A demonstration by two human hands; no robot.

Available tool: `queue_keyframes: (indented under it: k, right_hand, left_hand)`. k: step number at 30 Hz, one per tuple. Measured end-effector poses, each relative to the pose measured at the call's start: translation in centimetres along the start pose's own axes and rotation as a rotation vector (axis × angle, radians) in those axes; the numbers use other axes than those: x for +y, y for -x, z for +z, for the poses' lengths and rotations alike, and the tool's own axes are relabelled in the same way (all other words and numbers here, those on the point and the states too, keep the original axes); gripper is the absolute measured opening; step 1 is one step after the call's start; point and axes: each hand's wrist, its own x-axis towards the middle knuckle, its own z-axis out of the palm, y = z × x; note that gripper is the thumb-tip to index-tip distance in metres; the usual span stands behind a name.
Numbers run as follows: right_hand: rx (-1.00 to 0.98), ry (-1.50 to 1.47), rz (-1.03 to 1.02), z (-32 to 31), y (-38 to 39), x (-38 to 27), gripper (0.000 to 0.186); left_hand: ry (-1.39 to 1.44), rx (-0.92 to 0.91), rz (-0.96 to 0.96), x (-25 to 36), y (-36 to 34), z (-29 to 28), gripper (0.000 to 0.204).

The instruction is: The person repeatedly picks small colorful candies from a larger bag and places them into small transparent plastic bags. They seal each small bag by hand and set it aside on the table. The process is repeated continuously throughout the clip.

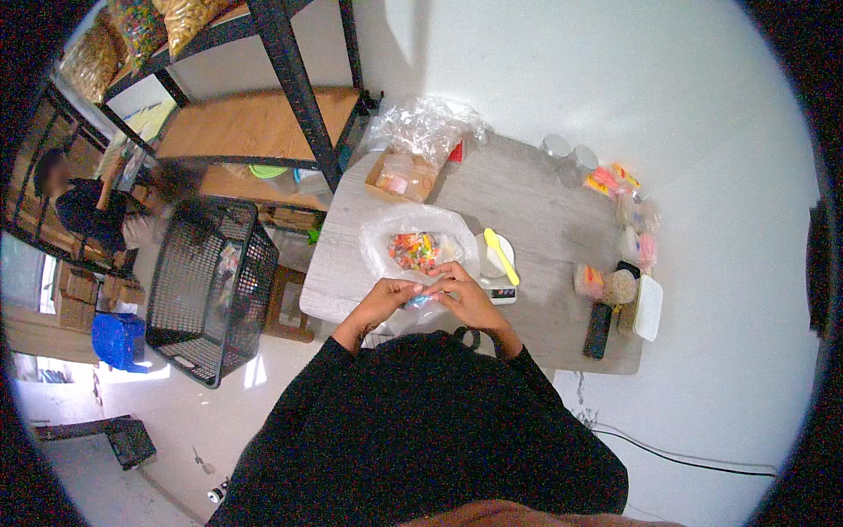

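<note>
My left hand (385, 301) and my right hand (465, 297) meet at the table's near edge, fingers pinched together. Between them is a small clear plastic bag (420, 301) with something bluish in it, partly covered by the fingers. Just beyond the hands lies a large open clear bag (379, 235) of multicoloured candies (416, 250). To the right of my right hand, a white bowl (507, 268) rests on a digital scale (503, 295), with a yellow spoon-like utensil (500, 255) across it.
A cardboard box (379, 178) and crumpled clear plastic (421, 123) sit at the table's far left. Small packets (615, 178), jars (578, 164), a white tray (648, 309) and a black remote-like object (598, 331) line the right. A black crate (198, 290) stands left; a person (92, 206) is beyond.
</note>
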Motion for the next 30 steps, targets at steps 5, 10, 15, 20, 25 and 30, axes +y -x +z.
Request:
queue_keyframes:
  k: [5,10,15,20,25,30]
  right_hand:
    - [-0.057,-0.014,0.036,-0.1,0.5,0.4,0.015]
    - [-0.059,-0.001,-0.037,0.3,0.6,0.4,0.015]
    - [-0.006,-0.002,0.038,0.5,0.4,0.1,0.012]
    - [0.107,0.038,0.002,0.4,0.5,-0.2,0.011]
    - [0.077,-0.015,0.000,0.5,1.2,-0.3,0.012]
    - [0.055,-0.062,-0.001,0.7,1.2,0.2,0.012]
  left_hand:
    - [-0.140,0.009,-0.001,0.0,-0.2,0.5,0.035]
    - [-0.201,0.006,0.017,-0.3,-0.4,0.3,0.032]
    - [-0.201,-0.048,0.055,0.3,-0.1,-0.1,0.035]
    - [-0.351,-0.180,0.023,1.8,-0.4,-1.1,0.031]
    - [-0.333,-0.142,-0.062,1.8,-0.9,-0.7,0.025]
    - [-0.136,-0.084,0.060,1.0,-1.0,0.3,0.028]
